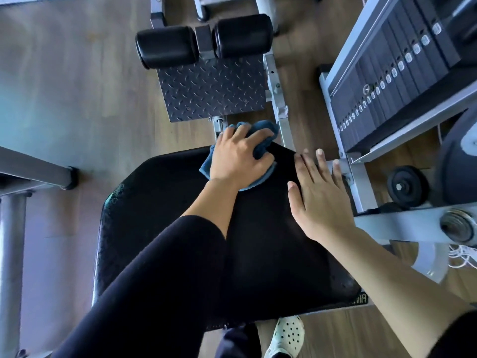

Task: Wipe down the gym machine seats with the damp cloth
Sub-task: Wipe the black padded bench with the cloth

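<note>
- In the head view we saw the black seat (160, 215) of the gym machine filling the middle of the frame, its padded top facing up.
- The left hand (240, 153) was at the seat's far edge, towards the right corner, with its fingers curled over the bunched blue cloth (263, 126) and pressing it against the pad.
- Part of the cloth stuck out beyond the fingertips past the seat's edge, and another corner showed at the wrist side of the hand, lying on the seat.
- The right hand (320, 197) lay flat on the seat's right side with fingers straight and slightly spread, holding nothing; its fingertips reached the pad's edge next to the grey frame (361, 187).
- The two hands were near each other but apart.
- Beyond the seat we saw a patterned footplate (211, 89) and two black roller pads (165, 47).
- A weight stack (387, 81) stood to the right, a small weight plate (407, 186) just below it.
- A pale perforated shoe (286, 334) rested on the wooden floor (77, 86) below the seat.
</note>
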The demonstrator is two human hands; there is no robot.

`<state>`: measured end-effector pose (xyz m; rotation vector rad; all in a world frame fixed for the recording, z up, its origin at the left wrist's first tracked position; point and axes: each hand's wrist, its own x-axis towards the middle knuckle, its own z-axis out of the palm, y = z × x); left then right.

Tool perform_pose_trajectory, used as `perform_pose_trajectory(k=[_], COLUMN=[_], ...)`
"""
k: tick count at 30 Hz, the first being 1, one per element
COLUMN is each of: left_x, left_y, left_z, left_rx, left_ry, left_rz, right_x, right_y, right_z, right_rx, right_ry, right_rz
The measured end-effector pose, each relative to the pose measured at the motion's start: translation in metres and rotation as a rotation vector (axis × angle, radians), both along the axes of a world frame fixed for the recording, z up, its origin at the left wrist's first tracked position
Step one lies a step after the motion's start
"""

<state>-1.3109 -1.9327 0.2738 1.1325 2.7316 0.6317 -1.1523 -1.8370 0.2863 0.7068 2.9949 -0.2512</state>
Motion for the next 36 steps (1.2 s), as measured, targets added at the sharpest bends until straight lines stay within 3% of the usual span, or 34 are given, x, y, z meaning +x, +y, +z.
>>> perform_pose_trajectory(k=[9, 13, 17, 22, 27, 29, 33, 36], left_x=[-0.050, -0.031, -0.001, 0.053, 0.065, 0.055, 0.045, 0.058], left_y=[-0.152, -0.155, -0.127, -0.089, -0.127, -0.144, -0.127, -0.093], left_z=[0.000, 0.001, 0.000, 0.009, 0.013, 0.011, 0.008, 0.011], left_rx=[-0.049, -0.049, -0.021, 0.027, 0.075, 0.083, -0.008, -0.033], left_ry=[0.051, 0.044, 0.123, 0.090, 0.051, 0.069, 0.038, 0.005], left_rz=[0.460, 0.657, 0.549, 0.177, -0.104, -0.036, 0.337, 0.379], right_x=[-0.013, -0.004, 0.008, 0.018, 0.021, 0.023, 0.031, 0.043], right_y=[-0.007, -0.009, -0.011, -0.013, -0.015, -0.015, -0.019, -0.021], right_z=[-0.006, -0.007, -0.007, -0.006, -0.006, -0.006, -0.005, -0.004], right_rx=[-0.024, -0.027, -0.024, -0.018, -0.010, -0.005, -0.005, -0.022], right_ry=[-0.055, -0.044, -0.031, -0.032, -0.048, -0.056, -0.051, -0.040], right_rz=[-0.014, -0.023, -0.023, -0.019, -0.010, -0.005, 0.009, 0.005])
